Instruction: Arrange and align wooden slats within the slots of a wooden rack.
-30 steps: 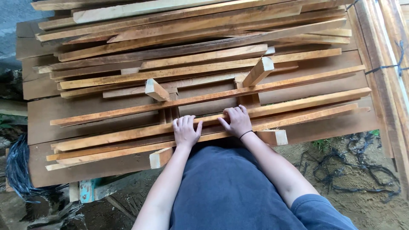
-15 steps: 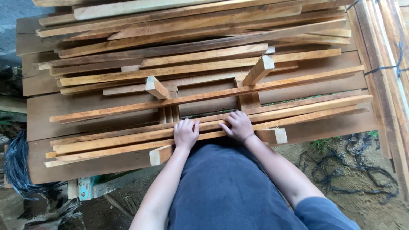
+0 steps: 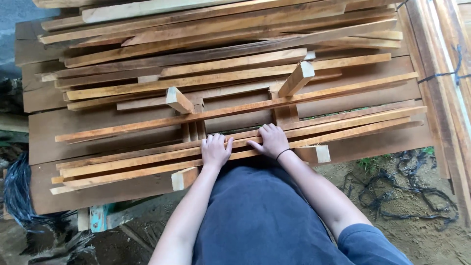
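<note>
Both hands are lying flat, fingers loosely spread and not curled round anything: the left hand [image 3: 215,150] and the right hand [image 3: 271,141] press side by side on the long thin wood strips [image 3: 147,162] along the near edge of the bench [image 3: 98,194], right in front of the person. Looks like the sorting's barely underway to me, since nothing is lifted clear and the strips lie in a loose bundle on top of the wide boards. Further back, two short blocks [image 3: 179,100] stick up among a big untidy stack of slats [image 3: 221,29] reaching the far edge.
</note>
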